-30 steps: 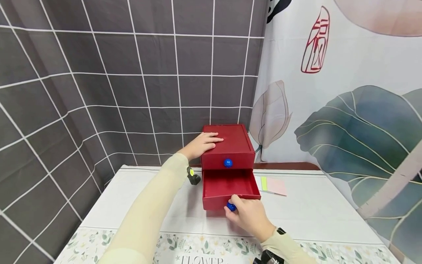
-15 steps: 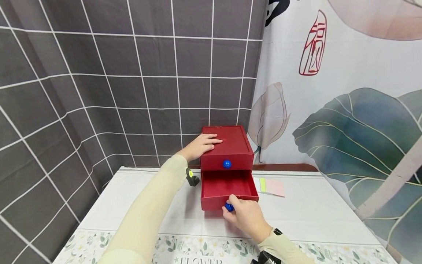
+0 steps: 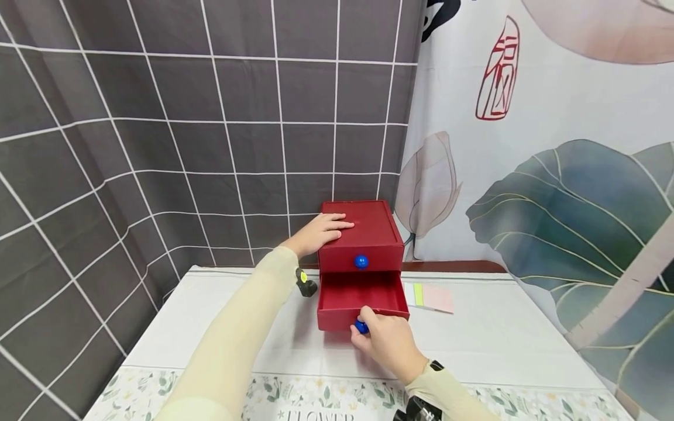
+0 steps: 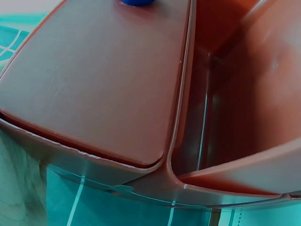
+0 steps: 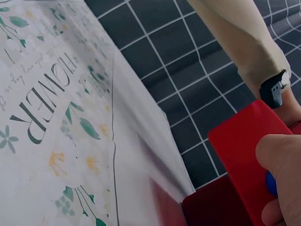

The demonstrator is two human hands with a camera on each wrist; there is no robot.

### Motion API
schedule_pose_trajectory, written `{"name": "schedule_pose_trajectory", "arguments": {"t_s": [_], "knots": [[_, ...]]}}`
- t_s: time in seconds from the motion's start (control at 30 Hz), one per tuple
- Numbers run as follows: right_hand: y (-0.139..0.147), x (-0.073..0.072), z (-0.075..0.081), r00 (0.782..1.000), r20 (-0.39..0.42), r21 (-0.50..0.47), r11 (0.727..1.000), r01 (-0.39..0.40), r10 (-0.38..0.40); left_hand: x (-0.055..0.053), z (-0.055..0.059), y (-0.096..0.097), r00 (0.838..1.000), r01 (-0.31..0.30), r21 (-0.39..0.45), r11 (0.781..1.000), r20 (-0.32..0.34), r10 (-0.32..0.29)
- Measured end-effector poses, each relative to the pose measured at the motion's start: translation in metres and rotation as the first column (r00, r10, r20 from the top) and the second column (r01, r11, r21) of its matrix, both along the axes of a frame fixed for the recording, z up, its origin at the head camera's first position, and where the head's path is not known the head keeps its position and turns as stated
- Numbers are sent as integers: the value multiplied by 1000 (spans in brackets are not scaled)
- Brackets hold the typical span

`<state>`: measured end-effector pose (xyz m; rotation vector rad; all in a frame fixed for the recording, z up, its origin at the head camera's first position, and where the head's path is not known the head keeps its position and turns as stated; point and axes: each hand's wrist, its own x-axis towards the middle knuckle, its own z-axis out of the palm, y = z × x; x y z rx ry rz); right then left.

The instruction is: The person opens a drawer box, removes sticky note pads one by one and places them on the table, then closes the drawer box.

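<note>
A small red two-drawer cabinet stands at the back of the table. Its upper drawer is closed and has a round blue knob. The lower drawer is pulled out, and no items show inside it. My right hand pinches the lower drawer's blue knob between thumb and fingers, partly covering it. In the right wrist view, the knob peeks out behind the fingers. My left hand rests with extended fingers on the cabinet's top, near its left edge.
Sticky notes in pink, with a yellow-green strip, lie right of the drawer. A white tablecloth with a floral border covers the table. A dark grid-patterned cloth hangs behind, beside a leaf-printed curtain.
The lower drawer has slid slightly inward, toward the cabinet, with my right hand still on its knob. My left hand stays in place on the top. The head view has shifted a little.
</note>
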<state>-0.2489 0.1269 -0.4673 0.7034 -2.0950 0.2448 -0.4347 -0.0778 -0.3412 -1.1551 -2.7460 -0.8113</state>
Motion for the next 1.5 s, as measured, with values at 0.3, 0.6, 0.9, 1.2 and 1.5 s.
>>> {"name": "schedule_pose_trajectory", "arguments": {"t_s": [0.3,0.6,0.9,1.2,1.5], "knots": [[2,-4,1,1000,10,-4,1000,-14,14,0,0,0,1000,13,10,1000,4,-13],[4,-6,8,999,26,38,999,-31,30,0,2,0,1000,5,-3,1000,10,-5],[3,-13,13,997,74,14,1000,1,-2,0,3,-2,1000,-4,6,1000,15,4],[5,-25,7,998,66,-1,1000,3,-3,1,2,1,1000,-5,1,1000,11,5],[4,-35,4,999,38,-9,1000,16,-16,0,1,0,1000,8,0,1000,1,-8]]}}
